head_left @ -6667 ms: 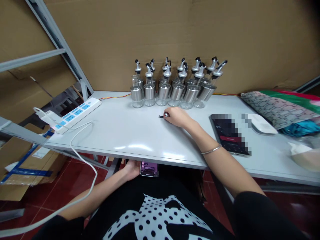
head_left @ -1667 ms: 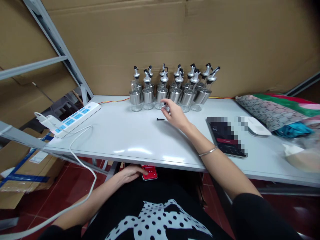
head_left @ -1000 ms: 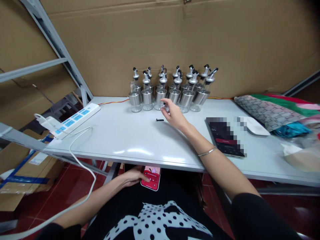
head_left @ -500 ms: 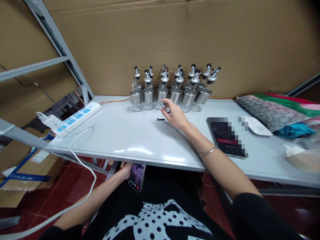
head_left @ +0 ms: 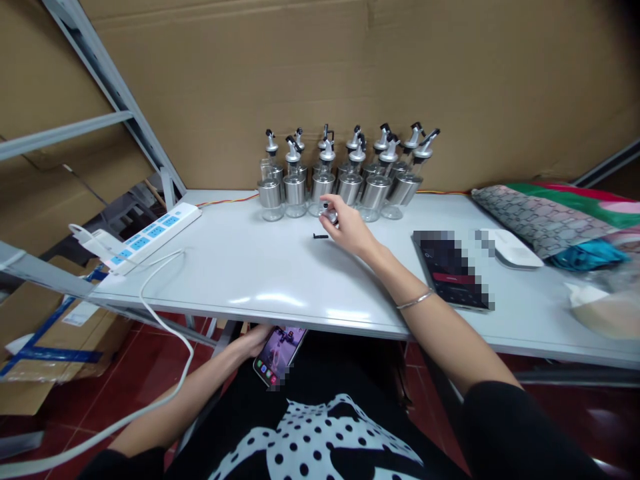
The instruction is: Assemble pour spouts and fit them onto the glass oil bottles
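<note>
My right hand [head_left: 347, 225] is over the white table, its thumb and fingers pinched around a small silver-and-black spout [head_left: 326, 207], mostly hidden by the fingers. Just below the fingertips, a short black lever piece [head_left: 321, 236] lies on the tabletop. Behind this hand stand several glass bottles with steel sleeves [head_left: 295, 191] in two rows, most topped by silver pourers with black levers. The front bottle at the far left [head_left: 271, 195] shows a bare glass neck. Below the table edge, my left hand [head_left: 259, 338] grips a phone [head_left: 278, 355] with its screen lit.
A white power strip [head_left: 155, 235] with a plugged-in cable is at the left of the table [head_left: 240, 260]. To the right are a dark tablet [head_left: 450, 267], a white device [head_left: 515, 250], a patterned cloth bag [head_left: 530, 217] and a tape roll [head_left: 600, 310]. Cardboard stands behind.
The phone in my left hand has tilted and come further out from under the table edge, with more of its screen showing. My right hand keeps its pinch almost in place.
</note>
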Demonstrator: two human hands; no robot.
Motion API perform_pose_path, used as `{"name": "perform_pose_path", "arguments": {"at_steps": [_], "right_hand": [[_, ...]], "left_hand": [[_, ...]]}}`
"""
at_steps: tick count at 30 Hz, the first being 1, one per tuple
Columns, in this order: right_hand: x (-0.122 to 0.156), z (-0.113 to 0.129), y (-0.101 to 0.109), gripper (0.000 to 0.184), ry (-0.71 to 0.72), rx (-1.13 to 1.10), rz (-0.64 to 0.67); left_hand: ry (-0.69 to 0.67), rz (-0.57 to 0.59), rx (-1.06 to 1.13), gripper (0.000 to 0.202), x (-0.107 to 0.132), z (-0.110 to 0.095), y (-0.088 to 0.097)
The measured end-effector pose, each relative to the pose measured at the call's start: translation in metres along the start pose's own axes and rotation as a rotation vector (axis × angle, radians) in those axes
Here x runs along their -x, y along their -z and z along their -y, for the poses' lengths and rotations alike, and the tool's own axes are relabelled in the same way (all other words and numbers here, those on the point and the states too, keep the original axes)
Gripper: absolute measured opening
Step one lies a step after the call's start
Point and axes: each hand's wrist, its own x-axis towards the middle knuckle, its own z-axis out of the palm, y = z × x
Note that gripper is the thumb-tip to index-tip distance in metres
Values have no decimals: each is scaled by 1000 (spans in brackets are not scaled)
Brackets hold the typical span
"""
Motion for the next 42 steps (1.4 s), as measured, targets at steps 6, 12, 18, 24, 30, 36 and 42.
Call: {"name": "perform_pose_path", "arguments": {"at_steps": [6,12,18,24,30,36,42], "right_hand": [[1,-2,-2,38,17,8,-13],[1,0,-1,39,-5,21,10],[1,-1,-1,38,-9,-15,-1],[-4,4,1,29,-45,-84,-141],[-5,6,0,25,49,-75,-338],[-2,3,-4,46,78,-33,-339],[-2,-2,-6,47,70,-37,-320]], "left_hand": [[-29,-78,-9,19,-4,3,-1],[-37,-174,-82,15,-17,10,8],[-140,-96,-310,18,-5,6,5],[50,119,-491,15,7,-2,-5],[-34,60,-45,14,-10,-2,5],[-36,53,9,13,-5,-5,0],[-1,76,-267,23,7,-5,-7]]}}
